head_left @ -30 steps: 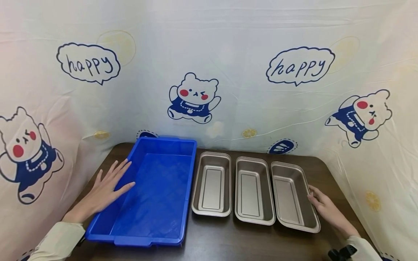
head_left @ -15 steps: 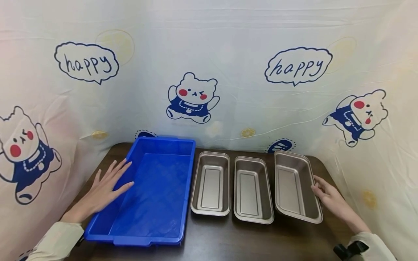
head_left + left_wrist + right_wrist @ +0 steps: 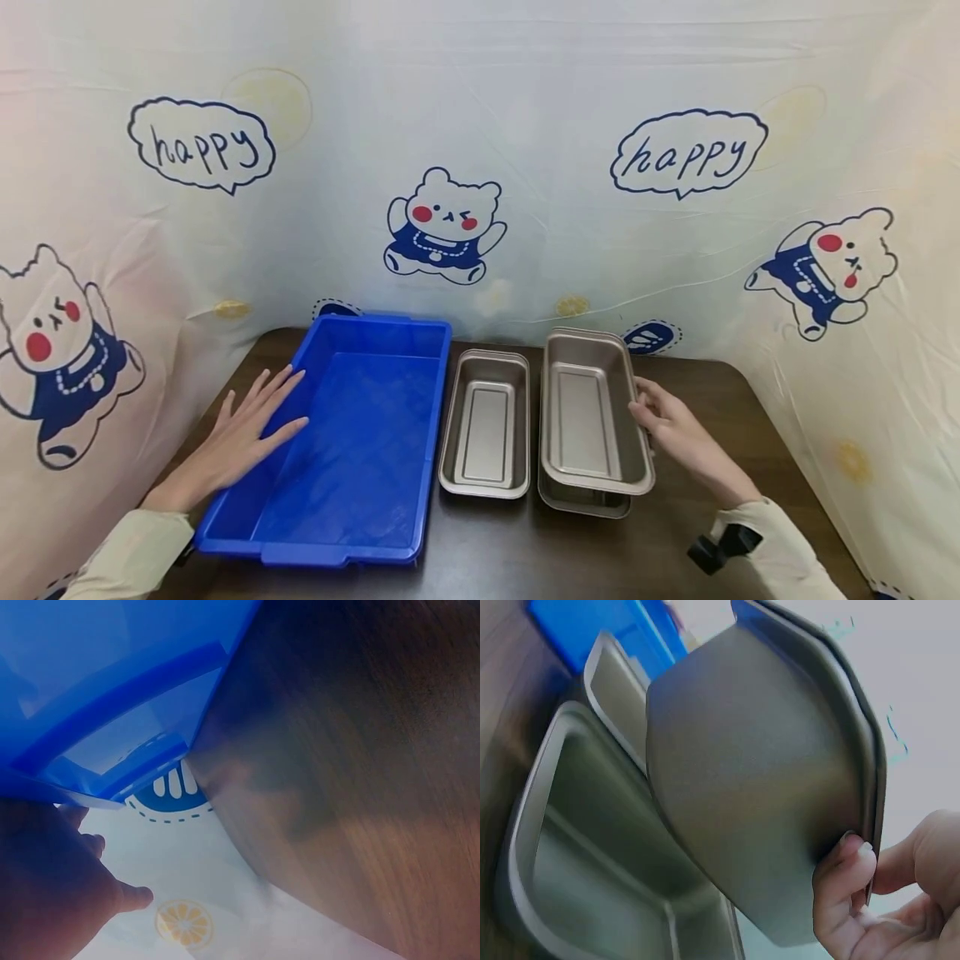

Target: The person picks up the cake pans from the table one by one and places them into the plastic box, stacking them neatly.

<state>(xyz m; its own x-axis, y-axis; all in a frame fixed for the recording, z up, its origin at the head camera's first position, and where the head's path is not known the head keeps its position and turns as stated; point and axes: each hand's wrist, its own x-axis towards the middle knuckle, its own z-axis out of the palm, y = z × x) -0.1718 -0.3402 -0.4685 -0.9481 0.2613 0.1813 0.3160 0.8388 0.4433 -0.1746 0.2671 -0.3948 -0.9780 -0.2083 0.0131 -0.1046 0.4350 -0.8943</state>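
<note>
My right hand (image 3: 678, 429) pinches the right rim of a metal loaf pan (image 3: 588, 408), thumb on one side and fingers on the other. That pan is raised over a second loaf pan (image 3: 585, 502), hiding most of it in the head view. From the right wrist, the held pan's outer wall (image 3: 750, 765) shows tilted above the lower pan's hollow (image 3: 607, 877). A third loaf pan (image 3: 486, 425) sits to the left on the table. My left hand (image 3: 243, 429) has its fingers spread and rests on the left rim of a blue plastic tray (image 3: 367, 433), holding nothing.
A dark wooden table (image 3: 495, 558) carries everything. Behind and around it hangs a pale cloth (image 3: 555, 242) printed with bears and lemon slices. The blue tray takes up the table's left half, with the third pan close beside its right edge.
The rightmost loaf pan has been lifted off the table and carried left by my right hand, coming over the middle pan. My left hand and the blue tray have stayed put.
</note>
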